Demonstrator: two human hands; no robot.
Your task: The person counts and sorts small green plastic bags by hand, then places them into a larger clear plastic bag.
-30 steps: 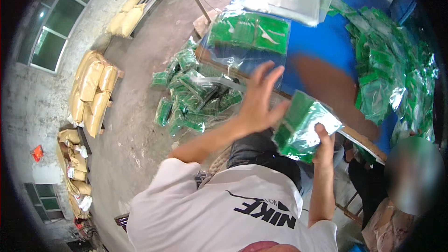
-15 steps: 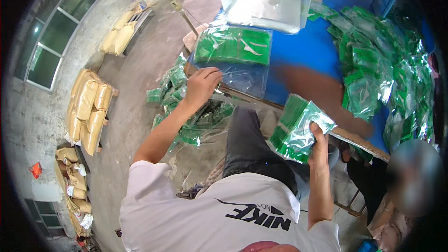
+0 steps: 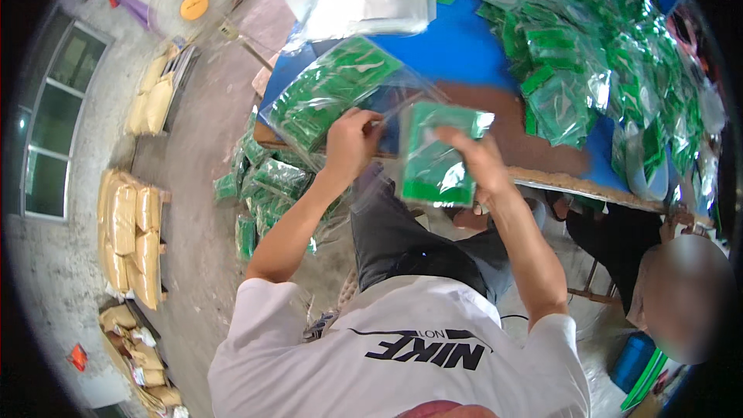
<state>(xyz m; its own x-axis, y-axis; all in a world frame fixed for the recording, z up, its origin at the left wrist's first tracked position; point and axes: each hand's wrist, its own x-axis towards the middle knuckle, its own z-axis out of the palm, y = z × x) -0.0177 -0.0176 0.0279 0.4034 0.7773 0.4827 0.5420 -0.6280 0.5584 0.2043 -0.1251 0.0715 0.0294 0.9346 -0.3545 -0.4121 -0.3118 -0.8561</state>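
Observation:
A large clear plastic bag point(image 3: 331, 83) with green packets inside lies tilted on the near left part of the blue table. The fingers of my left hand point(image 3: 352, 143) are pinched together on its near edge, where loose clear film is lifted and blurred. My right hand point(image 3: 481, 162) grips a stack of green packets point(image 3: 437, 166) in clear wrappers, thumb on top. That stack is held in front of the table edge, close to the bag's loose end; whether they touch I cannot tell.
A big heap of green packets point(image 3: 573, 62) covers the table's right side. Flat clear bags point(image 3: 371, 0) are stacked at the back. More packets point(image 3: 271, 186) lie below the table's left corner. A fan point(image 3: 192, 4) stands beyond it. Another person point(image 3: 685, 294) is at right.
My right hand has moved left and up with the stack, toward the bag. The bag has turned askew, and my left fingers have closed on its edge. The whole view has shifted.

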